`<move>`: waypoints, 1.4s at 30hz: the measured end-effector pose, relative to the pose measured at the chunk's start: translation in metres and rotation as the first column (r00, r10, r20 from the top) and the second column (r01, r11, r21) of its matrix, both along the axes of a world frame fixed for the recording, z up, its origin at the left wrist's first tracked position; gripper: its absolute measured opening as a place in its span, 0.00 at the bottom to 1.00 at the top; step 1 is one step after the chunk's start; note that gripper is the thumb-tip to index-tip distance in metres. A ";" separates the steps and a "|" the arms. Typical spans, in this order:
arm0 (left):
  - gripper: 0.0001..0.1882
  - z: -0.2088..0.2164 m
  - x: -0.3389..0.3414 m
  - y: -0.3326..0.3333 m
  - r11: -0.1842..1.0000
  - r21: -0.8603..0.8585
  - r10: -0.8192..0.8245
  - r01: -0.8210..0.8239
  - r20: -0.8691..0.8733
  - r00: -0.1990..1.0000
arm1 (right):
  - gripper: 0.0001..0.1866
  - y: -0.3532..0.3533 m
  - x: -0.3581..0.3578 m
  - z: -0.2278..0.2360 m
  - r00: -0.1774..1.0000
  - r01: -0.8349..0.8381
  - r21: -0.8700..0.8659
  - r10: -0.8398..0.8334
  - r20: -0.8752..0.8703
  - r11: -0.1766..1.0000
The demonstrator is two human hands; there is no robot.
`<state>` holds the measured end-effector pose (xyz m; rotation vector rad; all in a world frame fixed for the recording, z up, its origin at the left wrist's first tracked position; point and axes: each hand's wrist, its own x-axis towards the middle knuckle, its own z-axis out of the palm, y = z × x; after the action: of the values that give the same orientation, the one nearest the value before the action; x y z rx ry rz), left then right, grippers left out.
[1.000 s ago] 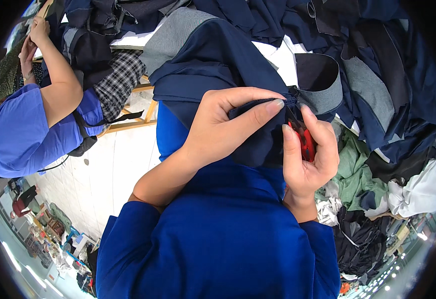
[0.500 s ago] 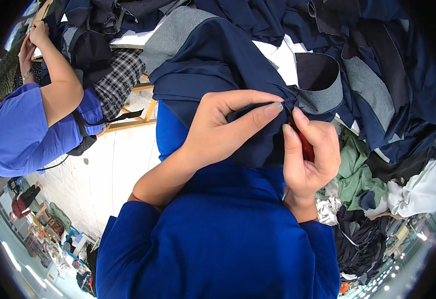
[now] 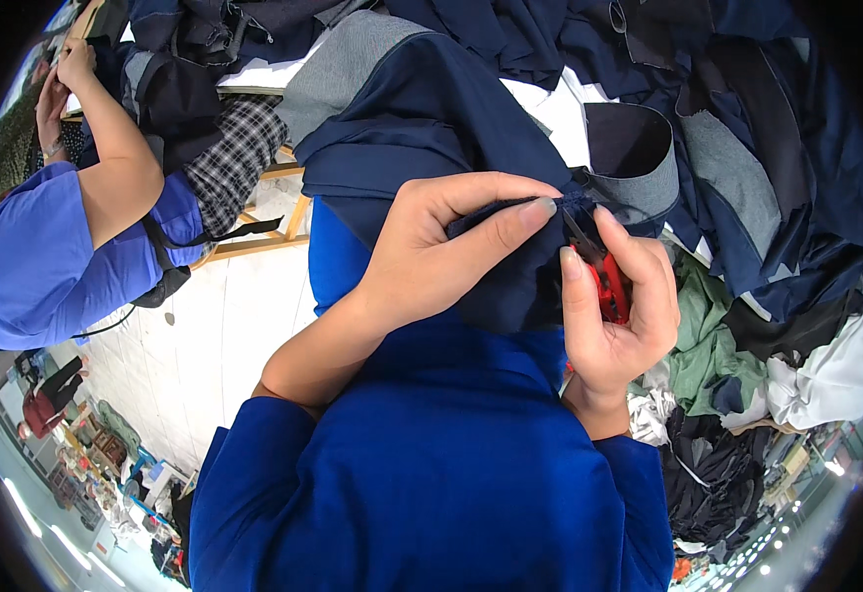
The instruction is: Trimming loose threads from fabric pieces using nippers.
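Left hand (image 3: 431, 252) up at chest height, thumb and fingers pinched together on a folded edge of dark navy woven cloth (image 3: 510, 276), pulling it taut. Right hand (image 3: 614, 316) just beside, grip wrapped shut around small red-handled thread snips (image 3: 609, 286), the thin dark blades angled up and left toward the pinched fold. Blade tips right at the cloth edge, between the two thumbs; whether touching the fabric, cannot tell. Fold running roughly left to right, snips crossing it on a slant. Right hand nearer the cutting point, left only holding. Beyond, a heap of navy and grey garment pieces (image 3: 747, 148) on the tabletop. At far left, another person in a blue sleeve (image 3: 47, 257).
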<state>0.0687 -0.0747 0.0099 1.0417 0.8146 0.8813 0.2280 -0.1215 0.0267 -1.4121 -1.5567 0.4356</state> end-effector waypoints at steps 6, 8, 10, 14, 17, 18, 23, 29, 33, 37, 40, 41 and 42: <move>0.11 -0.002 0.000 0.000 1.000 0.014 0.001 -0.002 0.005 1.000 | 0.18 0.000 0.000 0.000 1.000 0.001 -0.005 -0.001 0.003 1.000; 0.11 -0.002 0.001 -0.001 0.999 0.046 0.002 -0.002 -0.004 1.000 | 0.18 0.001 0.000 0.000 1.000 0.001 0.009 -0.001 0.005 1.000; 0.11 -0.003 0.002 -0.001 0.997 0.072 0.007 -0.006 -0.006 1.000 | 0.17 0.001 0.000 0.000 1.000 0.008 0.015 -0.008 -0.001 1.000; 0.11 -0.001 0.002 -0.002 0.997 0.071 0.015 -0.014 -0.011 1.000 | 0.17 0.001 0.002 -0.002 0.998 -0.034 0.040 0.032 0.052 0.999; 0.11 -0.004 0.002 -0.003 0.997 0.073 0.018 -0.018 0.002 1.000 | 0.17 0.001 0.001 0.000 0.996 -0.030 -0.016 0.031 0.086 0.999; 0.11 -0.004 0.002 -0.002 0.997 0.073 0.017 -0.017 0.002 1.000 | 0.16 0.002 0.000 -0.002 0.998 -0.008 0.006 0.008 0.062 1.000; 0.09 -0.008 0.001 0.000 0.991 0.132 -0.011 0.010 0.005 1.000 | 0.18 -0.003 0.002 -0.007 0.965 0.007 -0.076 -0.027 -0.261 0.997; 0.09 -0.009 -0.002 0.003 0.985 0.171 -0.027 0.032 -0.032 0.999 | 0.28 0.009 0.011 -0.012 0.720 -0.269 -0.213 0.050 -0.692 0.939; 0.09 0.002 -0.002 0.001 0.999 -0.029 -0.035 0.035 0.000 0.999 | 0.08 0.014 0.009 -0.006 0.689 -0.273 -0.299 -0.031 -0.724 0.914; 0.10 0.008 -0.007 0.006 0.993 0.088 -0.067 0.073 -0.067 0.995 | 0.07 0.019 0.010 0.000 0.716 -0.273 -0.246 0.026 -0.697 0.930; 0.09 0.012 -0.010 0.013 0.970 0.188 -0.120 0.157 -0.194 0.974 | 0.06 0.021 0.012 0.005 0.756 -0.281 -0.251 0.053 -0.652 0.927; 0.08 0.012 -0.010 0.015 0.946 0.256 -0.128 0.198 -0.266 0.955 | 0.06 0.022 0.012 0.006 0.763 -0.289 -0.257 0.060 -0.644 0.922; 0.08 0.011 -0.009 0.016 0.945 0.259 -0.126 0.198 -0.268 0.955 | 0.06 0.022 0.011 0.006 0.762 -0.290 -0.253 0.063 -0.644 0.923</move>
<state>0.0600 -0.0587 0.0206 1.4745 0.8092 0.7474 0.2395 -0.0992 0.0332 -1.1795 -1.0828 1.2171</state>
